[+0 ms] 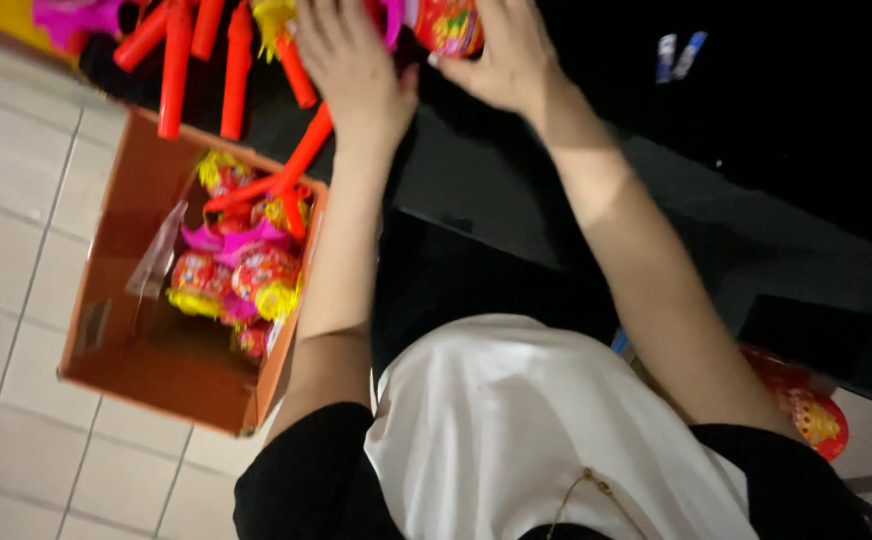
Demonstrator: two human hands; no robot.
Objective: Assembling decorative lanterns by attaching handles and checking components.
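Reaching forward over a dark table (516,190), both hands work at the far edge of the head view. The right hand (504,55) lies against a red lantern (448,25) with yellow print; the lantern sits just left of its fingertips, touching them, and is cut off by the top of the picture. Whether those fingers clasp it or only press on it cannot be told. The left hand (351,60) is spread flat, fingers loosely open, resting on the pile of red sticks (206,50); one stick (301,160) runs out from under its heel toward the box.

About six red sticks show on the table, some blurred together. One cardboard box (136,330) stands on the tiled floor (16,200) beside the table, below the left forearm, holding roughly four or five more lanterns with pink and yellow fringe, too tangled to count surely. One further red lantern (806,405) lies near the right elbow.
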